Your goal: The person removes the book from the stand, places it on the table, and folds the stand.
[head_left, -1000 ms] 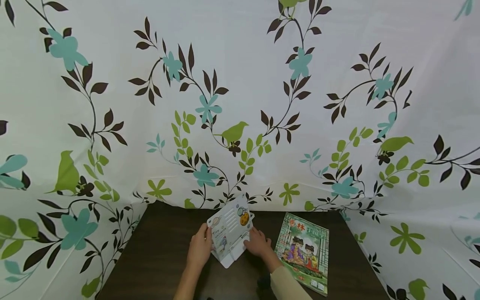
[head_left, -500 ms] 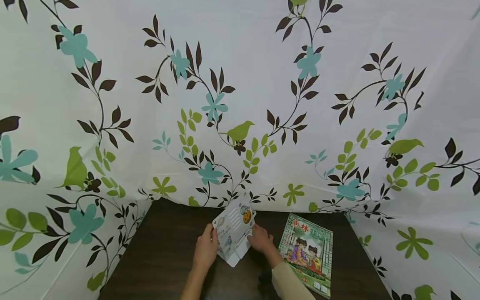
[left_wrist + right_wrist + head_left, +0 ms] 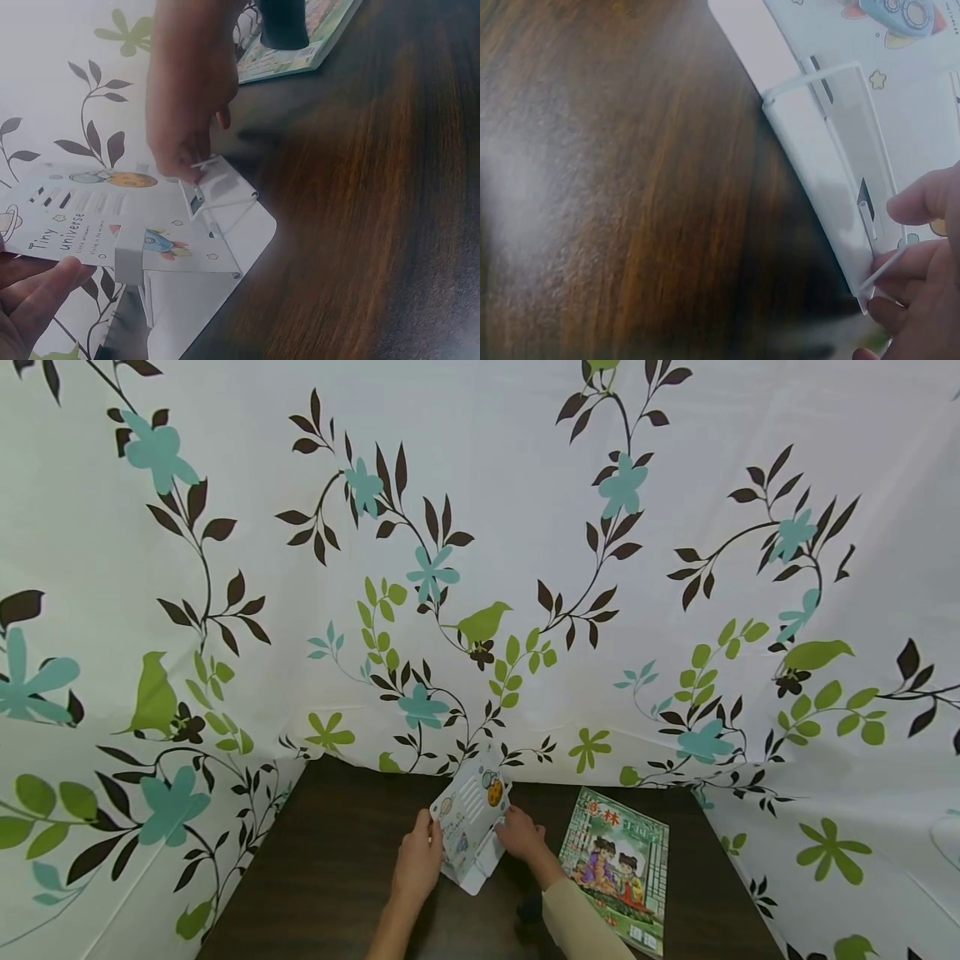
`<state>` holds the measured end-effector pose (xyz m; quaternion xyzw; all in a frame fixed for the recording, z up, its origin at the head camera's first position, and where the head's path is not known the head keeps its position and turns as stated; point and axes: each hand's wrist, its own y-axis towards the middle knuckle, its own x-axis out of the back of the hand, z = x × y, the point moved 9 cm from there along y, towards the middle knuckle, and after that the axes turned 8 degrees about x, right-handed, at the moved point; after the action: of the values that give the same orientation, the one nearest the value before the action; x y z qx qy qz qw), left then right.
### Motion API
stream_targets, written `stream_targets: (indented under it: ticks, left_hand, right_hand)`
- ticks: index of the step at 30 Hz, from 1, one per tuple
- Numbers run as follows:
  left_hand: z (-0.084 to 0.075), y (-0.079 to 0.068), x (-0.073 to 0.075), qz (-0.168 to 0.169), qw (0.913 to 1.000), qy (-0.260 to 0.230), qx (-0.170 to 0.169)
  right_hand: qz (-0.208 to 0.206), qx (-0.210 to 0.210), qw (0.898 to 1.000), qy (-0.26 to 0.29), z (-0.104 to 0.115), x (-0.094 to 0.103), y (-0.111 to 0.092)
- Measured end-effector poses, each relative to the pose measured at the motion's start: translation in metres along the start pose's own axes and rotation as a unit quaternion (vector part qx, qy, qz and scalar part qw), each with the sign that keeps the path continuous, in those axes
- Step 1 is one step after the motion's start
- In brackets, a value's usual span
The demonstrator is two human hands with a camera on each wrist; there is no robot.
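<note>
A white folding book stand (image 3: pixel 467 814) printed with "Tiny universe", a planet and a rocket leans tilted above the dark table between both hands. The left hand (image 3: pixel 417 862) holds its left edge; in the left wrist view the thumb (image 3: pixel 64 277) lies on the printed face with fingers behind. At the right end of the lower ledge, the right hand (image 3: pixel 521 837) pinches a white wire page holder (image 3: pixel 880 135) between thumb and fingers. The right wrist view shows this wire loop lifted off the ledge (image 3: pixel 810 176). A white square block (image 3: pixel 130 255) sits on the panel's front.
A green magazine (image 3: pixel 618 868) with two illustrated figures lies on the dark wooden table (image 3: pixel 315 868), right of the right forearm. A white curtain (image 3: pixel 480 527) with leaves, flowers and birds hangs behind and along both sides. A dark device (image 3: pixel 283 22) sits at the right wrist.
The head view has shifted slightly, so everything sits a little further right. The wire page holder now stands out from the stand's lower ledge by the right hand. The left hand keeps its hold.
</note>
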<state>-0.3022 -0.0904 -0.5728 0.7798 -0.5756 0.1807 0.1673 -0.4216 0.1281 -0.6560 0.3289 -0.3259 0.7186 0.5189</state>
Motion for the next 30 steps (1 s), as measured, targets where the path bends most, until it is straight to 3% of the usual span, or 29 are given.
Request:
stream_targets:
  ticks: [9,15,24,30]
  left_hand:
    - [-0.008,-0.006,-0.007,-0.005,0.9996,0.019,-0.021]
    - [-0.008,-0.010,-0.011,-0.004,0.9996,0.026,-0.009]
    - [-0.007,-0.012,-0.021,0.024,0.9995,0.021,0.003]
    - [-0.010,-0.014,-0.021,0.012,0.9998,0.018,-0.002]
  right_hand:
    - [-0.018,0.005,1.000,0.004,0.002,0.004,0.006]
    - [-0.015,0.012,1.000,0.023,0.005,0.004,0.008]
    - [-0.009,0.025,0.999,0.035,0.005,0.003,0.017]
    - [-0.019,0.041,0.998,0.037,0.009,0.007,0.019]
